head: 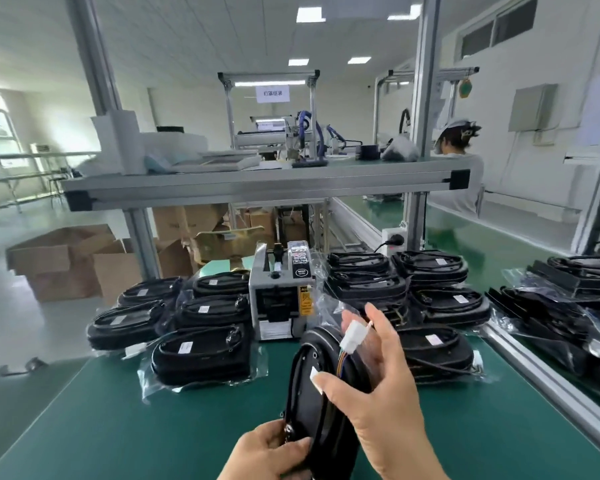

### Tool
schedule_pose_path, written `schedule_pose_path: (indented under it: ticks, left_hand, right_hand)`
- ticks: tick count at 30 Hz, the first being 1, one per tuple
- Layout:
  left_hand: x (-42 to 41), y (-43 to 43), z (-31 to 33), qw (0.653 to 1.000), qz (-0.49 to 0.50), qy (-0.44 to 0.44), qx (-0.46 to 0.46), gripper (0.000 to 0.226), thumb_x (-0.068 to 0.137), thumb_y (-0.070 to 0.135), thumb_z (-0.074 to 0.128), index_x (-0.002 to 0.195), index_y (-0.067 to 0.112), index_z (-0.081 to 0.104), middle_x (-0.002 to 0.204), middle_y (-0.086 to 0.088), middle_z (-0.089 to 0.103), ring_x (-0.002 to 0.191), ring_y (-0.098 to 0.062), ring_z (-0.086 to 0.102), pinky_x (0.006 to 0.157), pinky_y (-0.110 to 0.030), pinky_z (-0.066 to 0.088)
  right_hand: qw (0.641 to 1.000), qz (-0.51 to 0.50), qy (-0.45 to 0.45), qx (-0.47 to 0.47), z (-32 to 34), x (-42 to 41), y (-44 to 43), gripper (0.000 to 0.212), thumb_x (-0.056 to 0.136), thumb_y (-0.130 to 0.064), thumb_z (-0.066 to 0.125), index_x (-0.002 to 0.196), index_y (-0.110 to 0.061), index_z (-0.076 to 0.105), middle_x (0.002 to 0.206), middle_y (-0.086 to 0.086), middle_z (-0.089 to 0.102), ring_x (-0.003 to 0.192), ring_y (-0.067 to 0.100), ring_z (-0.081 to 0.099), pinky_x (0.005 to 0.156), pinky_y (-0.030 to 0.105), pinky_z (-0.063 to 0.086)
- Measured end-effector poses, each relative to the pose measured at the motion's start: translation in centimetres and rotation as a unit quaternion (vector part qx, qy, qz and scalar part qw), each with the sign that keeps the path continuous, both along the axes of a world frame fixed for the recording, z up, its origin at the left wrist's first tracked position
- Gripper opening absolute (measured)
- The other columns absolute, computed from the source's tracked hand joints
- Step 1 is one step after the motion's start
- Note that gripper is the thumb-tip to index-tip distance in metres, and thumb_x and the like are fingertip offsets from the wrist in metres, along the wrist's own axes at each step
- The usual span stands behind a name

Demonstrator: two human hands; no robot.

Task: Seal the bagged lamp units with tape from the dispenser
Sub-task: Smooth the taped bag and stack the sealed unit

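Head view: my left hand [265, 452] grips the lamp unit [302, 400] low, my right hand [378, 389] clasps its rim; it seems rigid, heavyish, film-slick, best held by its edges.

I see a black oval plastic lamp unit [305, 405] with a white plastic connector [354, 336]; the boxy grey tape dispenser [279, 294] wears a yellow-and-black label [304, 301]; the flat bench mat [135, 427] is plain green

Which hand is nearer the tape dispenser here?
Right. The right hand holds the bagged lamp unit just right of the tape dispenser; the left hand grips its near end, farther away.
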State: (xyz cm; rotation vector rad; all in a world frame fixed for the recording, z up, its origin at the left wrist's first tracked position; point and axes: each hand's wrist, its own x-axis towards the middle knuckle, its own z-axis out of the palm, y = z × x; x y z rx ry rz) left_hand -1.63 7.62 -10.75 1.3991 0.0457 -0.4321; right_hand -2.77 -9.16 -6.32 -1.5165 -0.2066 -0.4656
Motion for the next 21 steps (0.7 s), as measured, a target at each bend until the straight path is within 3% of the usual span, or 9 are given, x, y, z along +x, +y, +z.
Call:
schedule_pose_path:
  ticks: [2,4,8,12,14,16,18,21]
  left_hand:
    - [0.2,0.3,0.2,0.999,-0.008,-0.013,0.035,0.036,0.072,0.004,0.085,0.106,-0.003,0.073,0.102,-0.022,0.074,0.098,-0.037,0.072,0.082,-0.036,0.058]
    - [0.5,0.5,0.6,0.997,-0.027,-0.024,0.066,0.032,0.072,0.006,0.085,0.102,-0.001,0.075,0.098,-0.019,0.075,0.092,-0.030,0.074,0.074,-0.029,0.057]
    - [1.4,0.8,0.4,0.997,-0.042,-0.005,0.071,0.024,0.081,-0.003,0.078,0.104,-0.003,0.074,0.102,-0.021,0.074,0.093,-0.032,0.073,0.073,-0.030,0.057]
    - [1.8,0.7,0.3,0.996,-0.048,0.014,0.069,0.026,0.078,0.000,0.081,0.103,0.000,0.075,0.104,-0.022,0.074,0.098,-0.035,0.072,0.082,-0.040,0.059]
    - [2.0,0.7,0.7,0.993,-0.064,-0.005,0.095,0.029,0.074,0.012,0.085,0.102,0.006,0.077,0.104,-0.020,0.074,0.100,-0.035,0.072,0.090,-0.043,0.057]
    - [2.4,0.9,1.3,0.983,-0.090,-0.055,0.153,0.024,0.073,0.026,0.084,0.095,0.018,0.079,0.099,-0.011,0.077,0.097,-0.026,0.073,0.088,-0.032,0.057]
    - [2.7,1.0,1.9,0.962,-0.121,-0.105,0.223,0.004,0.077,0.032,0.078,0.080,0.034,0.077,0.082,0.007,0.075,0.081,-0.005,0.071,0.074,-0.015,0.051]
    - [3.5,1.1,1.7,0.932,-0.134,-0.160,0.297,0.010,0.079,0.039,0.066,0.071,0.043,0.071,0.074,0.020,0.071,0.072,0.010,0.065,0.066,-0.004,0.044]
  right_hand:
    - [1.000,-0.012,-0.014,-0.008,-0.2,0.2,0.2,0.101,0.069,-0.010,0.089,0.132,-0.067,0.033,0.133,-0.031,0.057,0.123,-0.014,0.049,0.096,0.009,0.040]
    - [1.000,0.004,-0.013,-0.006,-0.3,0.4,0.4,0.109,0.066,-0.010,0.088,0.137,-0.065,0.028,0.132,-0.026,0.060,0.124,-0.011,0.051,0.091,-0.001,0.038]
    - [0.998,0.046,-0.008,0.038,-1.0,1.0,-0.3,0.121,0.052,-0.013,0.088,0.146,-0.053,0.022,0.139,-0.019,0.058,0.131,-0.001,0.051,0.092,0.002,0.041]
    - [0.995,0.088,0.014,0.043,-1.4,1.4,-1.0,0.096,0.048,-0.022,0.089,0.134,-0.045,0.053,0.137,-0.019,0.059,0.129,-0.002,0.052,0.089,0.005,0.045]
    - [0.995,0.092,0.027,0.035,-1.3,1.4,-0.9,0.083,0.048,-0.025,0.088,0.124,-0.048,0.062,0.134,-0.019,0.062,0.127,0.000,0.055,0.095,0.015,0.048]
    - [0.995,0.088,0.030,0.037,-1.0,1.3,-0.8,0.084,0.047,-0.027,0.087,0.125,-0.047,0.063,0.131,-0.019,0.064,0.125,0.000,0.056,0.101,0.023,0.046]
    - [0.996,0.082,0.020,0.040,-0.8,1.3,-0.6,0.094,0.044,-0.024,0.088,0.131,-0.044,0.057,0.131,-0.021,0.063,0.120,-0.006,0.057,0.091,0.012,0.049]
    - [0.996,0.073,0.022,0.039,-0.8,1.2,-0.2,0.102,0.047,-0.012,0.088,0.136,-0.039,0.047,0.130,-0.021,0.064,0.113,-0.005,0.062,0.082,0.003,0.046]
